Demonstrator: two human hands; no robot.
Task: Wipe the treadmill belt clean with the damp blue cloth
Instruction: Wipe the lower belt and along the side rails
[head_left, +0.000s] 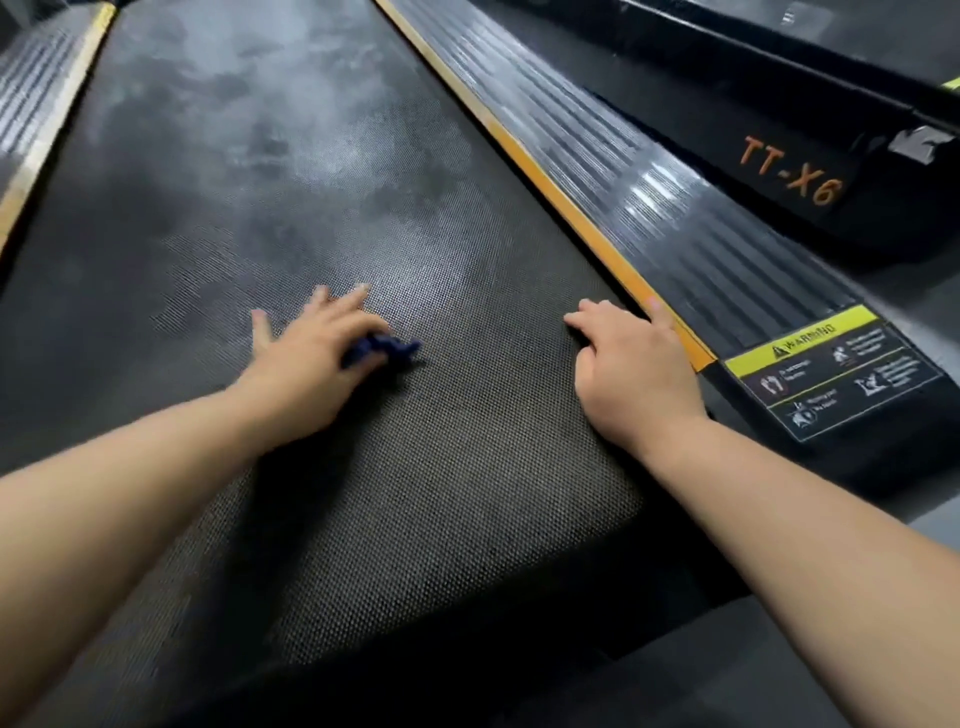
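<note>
The left hand (311, 358) lies palm down on the treadmill belt (405, 483), a little left of the belt's middle. Its fingers are stretched out and spread, and it presses the blue cloth (387, 348) flat against the textured surface. The cloth is bunched under the palm, and only a crumpled dark blue end pokes out on the hand's right side. The thumb is hidden, so it may be hooked round the cloth; I cannot tell.

The right hand (634, 369) rests on the belt's right edge, well apart from the cloth and holding nothing. Its thumb points left across the belt and one fingertip touches the orange strip (566, 208) that runs along that edge.

Past the hands, the far part of the belt shows pale, cloudy smears. Beyond the orange strip lies a ribbed black side rail (691, 228) with a yellow warning sticker (831, 374) near its end. A second machine beside it carries the orange lettering TT-X6 (792, 174).
</note>
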